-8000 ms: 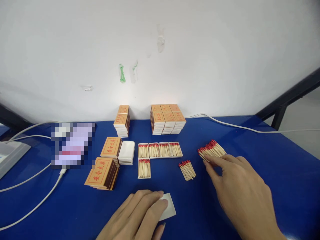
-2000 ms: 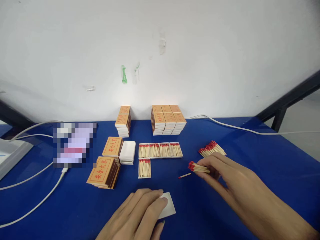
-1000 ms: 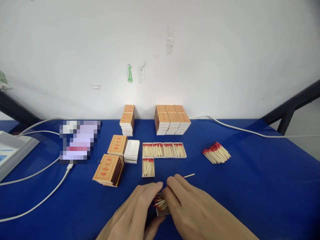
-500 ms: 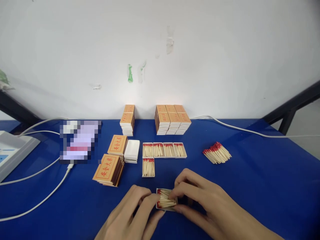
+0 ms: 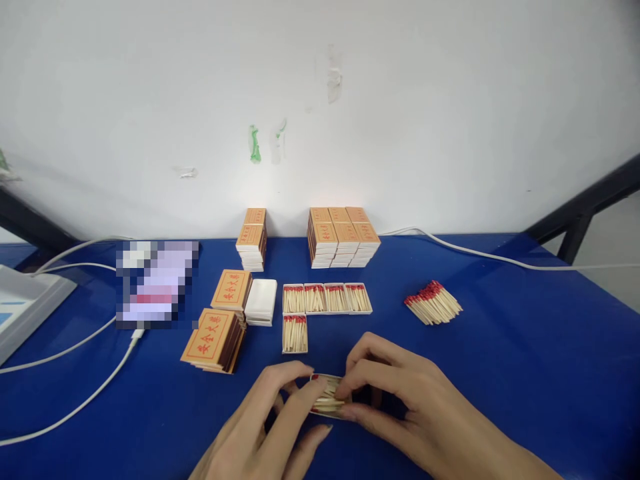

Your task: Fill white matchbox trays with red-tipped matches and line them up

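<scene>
In front of me a small white matchbox tray point(image 5: 331, 414) filled with red-tipped matches point(image 5: 330, 393) lies between both hands. My left hand point(image 5: 267, 417) is curled at its left end, one finger pressing on the matches and another at the far left corner; its thumb is apart from the near side. My right hand point(image 5: 400, 393) pinches the right end, with a fingertip on the matches and the thumb along the near edge. The fingers cover part of the tray. Just beyond stands another filled tray point(image 5: 295, 335), below a row of filled trays point(image 5: 325, 300).
A loose pile of matches point(image 5: 434, 303) lies at right. To the left are stacked orange matchbox sleeves point(image 5: 210, 337) and white empty trays point(image 5: 261, 300). Closed matchboxes point(image 5: 345, 237) stand stacked by the wall, with a smaller stack point(image 5: 251, 237) beside them. A blurred-out phone point(image 5: 160, 280) and cables lie farther left.
My left thumb has come away from the tray's near edge, and a left finger now reaches its far left corner. The right hand keeps its pinch. The view has shifted slightly.
</scene>
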The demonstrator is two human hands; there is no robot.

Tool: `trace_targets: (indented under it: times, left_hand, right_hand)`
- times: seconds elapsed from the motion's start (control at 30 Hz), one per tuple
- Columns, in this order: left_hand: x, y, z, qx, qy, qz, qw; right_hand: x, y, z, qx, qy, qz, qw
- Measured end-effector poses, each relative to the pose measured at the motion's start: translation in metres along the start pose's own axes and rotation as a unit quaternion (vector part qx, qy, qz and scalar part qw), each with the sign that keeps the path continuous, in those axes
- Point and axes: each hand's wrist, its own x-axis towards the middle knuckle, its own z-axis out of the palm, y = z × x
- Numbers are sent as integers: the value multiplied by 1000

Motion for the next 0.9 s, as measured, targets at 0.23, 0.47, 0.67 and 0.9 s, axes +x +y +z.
trace_targets:
  times: [0.23, 0.47, 0.67, 0.9]
  left_hand:
    - [0, -13, 3, 40, -17, 78, 996]
    - [8, -7, 3, -33, 18, 26, 999]
    - [6, -9, 2, -34, 36, 43, 998]
    - [4, -12, 3, -34, 17, 29, 999]
  right_hand:
    - [3, -1, -4, 17, -14, 10, 1000]
    - [0, -2, -10, 27, -31, 13, 999]
    - [1, 1, -10, 48, -29, 38, 998]
    - [-1, 5, -6, 37, -8, 24, 999]
